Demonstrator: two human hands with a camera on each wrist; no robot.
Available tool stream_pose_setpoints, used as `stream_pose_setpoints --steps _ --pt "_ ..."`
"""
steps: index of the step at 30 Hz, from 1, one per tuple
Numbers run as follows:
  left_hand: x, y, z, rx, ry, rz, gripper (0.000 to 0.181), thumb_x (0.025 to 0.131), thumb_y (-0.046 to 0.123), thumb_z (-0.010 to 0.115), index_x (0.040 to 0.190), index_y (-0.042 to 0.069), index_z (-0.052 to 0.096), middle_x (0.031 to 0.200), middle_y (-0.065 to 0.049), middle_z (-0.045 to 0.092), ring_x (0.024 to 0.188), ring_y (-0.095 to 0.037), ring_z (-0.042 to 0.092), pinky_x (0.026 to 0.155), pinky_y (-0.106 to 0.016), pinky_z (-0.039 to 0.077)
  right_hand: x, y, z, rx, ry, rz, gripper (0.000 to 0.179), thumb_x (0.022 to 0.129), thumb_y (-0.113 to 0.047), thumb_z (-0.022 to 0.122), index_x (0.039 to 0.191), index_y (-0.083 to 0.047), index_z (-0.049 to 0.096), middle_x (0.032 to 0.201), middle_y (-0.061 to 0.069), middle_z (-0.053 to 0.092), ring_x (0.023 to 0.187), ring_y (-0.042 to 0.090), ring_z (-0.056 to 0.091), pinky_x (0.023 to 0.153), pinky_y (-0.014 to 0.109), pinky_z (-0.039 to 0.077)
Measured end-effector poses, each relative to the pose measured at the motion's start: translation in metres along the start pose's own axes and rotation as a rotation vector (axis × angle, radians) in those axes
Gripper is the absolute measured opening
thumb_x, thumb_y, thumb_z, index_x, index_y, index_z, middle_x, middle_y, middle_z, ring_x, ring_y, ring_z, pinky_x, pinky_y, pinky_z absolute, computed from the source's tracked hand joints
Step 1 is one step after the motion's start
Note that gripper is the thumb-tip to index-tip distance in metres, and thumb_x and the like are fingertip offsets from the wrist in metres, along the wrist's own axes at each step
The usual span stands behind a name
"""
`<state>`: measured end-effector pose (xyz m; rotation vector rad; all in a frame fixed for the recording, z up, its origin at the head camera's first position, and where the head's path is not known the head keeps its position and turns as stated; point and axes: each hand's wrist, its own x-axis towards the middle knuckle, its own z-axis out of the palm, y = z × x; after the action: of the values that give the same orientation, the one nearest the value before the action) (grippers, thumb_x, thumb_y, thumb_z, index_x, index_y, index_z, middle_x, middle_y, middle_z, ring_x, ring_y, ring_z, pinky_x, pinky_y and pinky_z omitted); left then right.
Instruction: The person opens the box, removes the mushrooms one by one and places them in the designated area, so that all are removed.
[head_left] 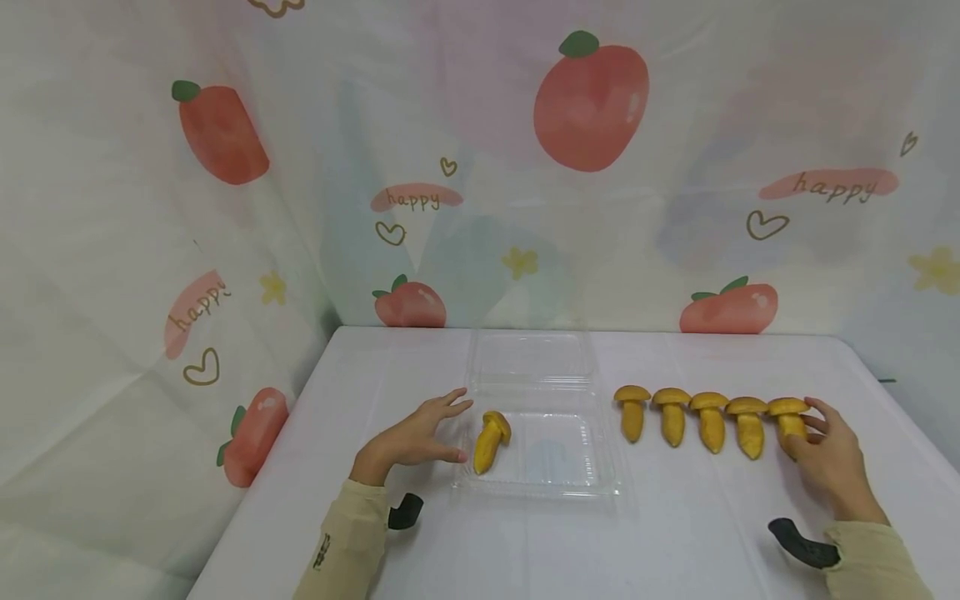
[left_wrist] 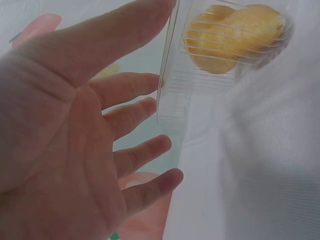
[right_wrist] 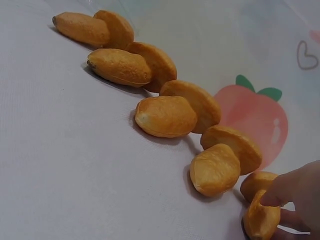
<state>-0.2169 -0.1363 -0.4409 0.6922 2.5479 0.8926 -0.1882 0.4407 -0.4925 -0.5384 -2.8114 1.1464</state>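
Note:
A clear plastic clamshell box (head_left: 611, 479) lies with its lid (head_left: 532, 358) folded back, and one yellow mushroom (head_left: 487, 446) rests tilted at the left of its base. My left hand (head_left: 416, 433) is beside the box's left wall, fingers spread and holding nothing; in the left wrist view its fingertips are right at the clear wall. To the right of the box, several mushrooms (head_left: 711, 421) lie in a row, caps away from me. At the row's right end my right hand (head_left: 832, 462) pinches the last mushroom (right_wrist: 262, 217) by its stem, thumb on the near side.
A white cloth covers the table (head_left: 525, 550). Behind and at the left hangs a printed curtain (head_left: 480, 108) with red fruit and lettering. A black curved strap end (head_left: 802, 546) sticks out at the right wrist, another (head_left: 406, 512) at the left.

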Motion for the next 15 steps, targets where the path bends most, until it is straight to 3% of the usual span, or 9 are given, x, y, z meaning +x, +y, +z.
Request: stream_pose_setpoints --steps 6,10,15 --pt "0.0005 -0.0019 0.0007 0.001 0.0 0.007 0.083 0.087 0.025 0.08 0.156 0.007 0.038 0.17 -0.009 0.021 0.155 -0.038 0.021 0.122 -0.065 0.024 -0.0001 -0.0005 -0.0002 -0.003 0.003 0.008 0.078 0.095 -0.01 0.051 0.158 0.007 0.008 0.146 0.047 0.032 0.126 0.059 0.039 0.08 0.044 0.051" --pt "0.0014 -0.0037 0.0015 0.0 0.0 -0.001 0.083 0.088 0.026 0.08 0.157 0.01 0.038 0.171 -0.007 0.02 0.156 -0.037 0.021 0.122 -0.064 0.024 -0.0012 -0.0028 -0.0011 0.011 0.006 0.025 0.078 0.096 -0.012 0.051 0.158 0.008 0.007 0.147 0.047 0.03 0.128 0.06 0.038 0.095 0.065 0.046" --pt "0.0019 -0.0034 0.0014 -0.005 0.0 0.003 0.084 0.087 0.026 0.081 0.157 0.009 0.038 0.17 -0.008 0.02 0.156 -0.038 0.021 0.122 -0.065 0.023 -0.0036 -0.0067 -0.0032 0.022 0.008 0.1 0.077 0.102 -0.023 0.048 0.159 0.006 0.004 0.154 0.045 0.02 0.133 0.062 0.032 0.103 0.07 0.04"
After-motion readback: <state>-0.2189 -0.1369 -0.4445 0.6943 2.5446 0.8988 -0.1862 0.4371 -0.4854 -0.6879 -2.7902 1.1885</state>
